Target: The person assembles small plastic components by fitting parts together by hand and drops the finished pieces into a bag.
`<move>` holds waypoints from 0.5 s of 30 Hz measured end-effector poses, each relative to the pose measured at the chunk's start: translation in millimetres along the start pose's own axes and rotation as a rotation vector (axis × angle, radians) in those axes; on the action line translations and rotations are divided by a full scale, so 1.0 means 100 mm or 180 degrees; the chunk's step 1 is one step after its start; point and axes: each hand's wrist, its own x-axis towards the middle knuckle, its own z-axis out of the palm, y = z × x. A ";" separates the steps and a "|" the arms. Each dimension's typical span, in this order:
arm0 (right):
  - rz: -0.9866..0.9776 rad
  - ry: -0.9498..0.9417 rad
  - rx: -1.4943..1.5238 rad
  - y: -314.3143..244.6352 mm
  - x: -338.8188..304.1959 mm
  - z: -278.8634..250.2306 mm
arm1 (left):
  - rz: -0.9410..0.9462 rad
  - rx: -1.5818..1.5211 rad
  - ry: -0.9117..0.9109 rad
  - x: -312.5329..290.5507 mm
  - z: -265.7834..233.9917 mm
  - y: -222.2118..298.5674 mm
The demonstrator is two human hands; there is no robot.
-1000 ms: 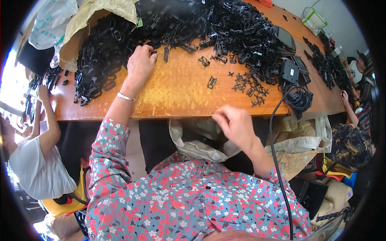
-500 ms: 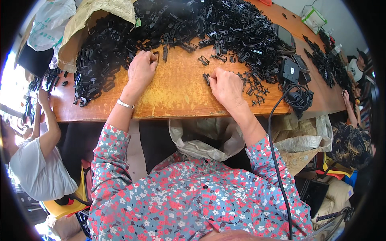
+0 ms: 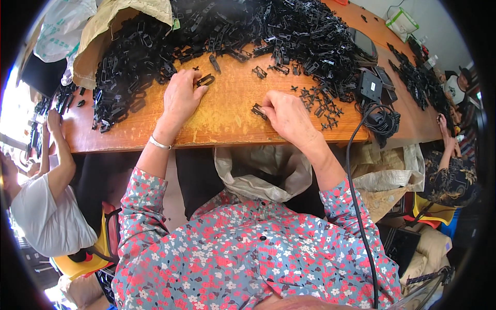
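My left hand [image 3: 182,94] is closed above the wooden table, a bracelet round its wrist. A looped black plastic part [image 3: 206,80] sticks out from between its thumb and forefinger. To the right, my right hand [image 3: 290,118] pinches a black plastic clip frame [image 3: 258,110] just above the tabletop. Beside that hand are several small black cross-shaped pieces [image 3: 319,106]. Loose black clip parts [image 3: 259,73] lie beyond it, in front of a large heap of black plastic parts [image 3: 310,41].
An open brown sack [image 3: 85,64] spills black parts at the left. A black power adapter [image 3: 371,88] with a coiled cable [image 3: 382,120] stands at the right. A white woven sack [image 3: 243,186] hangs open below the table edge [image 3: 232,146]. Other people work at both sides.
My right hand has drawn slightly nearer and left with the clip frame, uncovering more cross pieces. My left hand has shifted a little nearer, and the looped part in its fingers now shows.
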 end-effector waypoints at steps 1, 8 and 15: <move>0.0039 -0.0048 0.0119 -0.01 0.01 0.00 | 0.0017 0.0255 -0.0023 0.01 0.00 -0.02; -0.0137 0.0030 0.0921 -0.15 0.07 0.02 | -0.0085 -0.0686 -0.0435 -0.15 -0.09 0.25; -0.0853 0.0605 0.0425 -0.40 0.09 -0.06 | -0.0315 -0.2352 -0.1140 -0.39 -0.20 0.75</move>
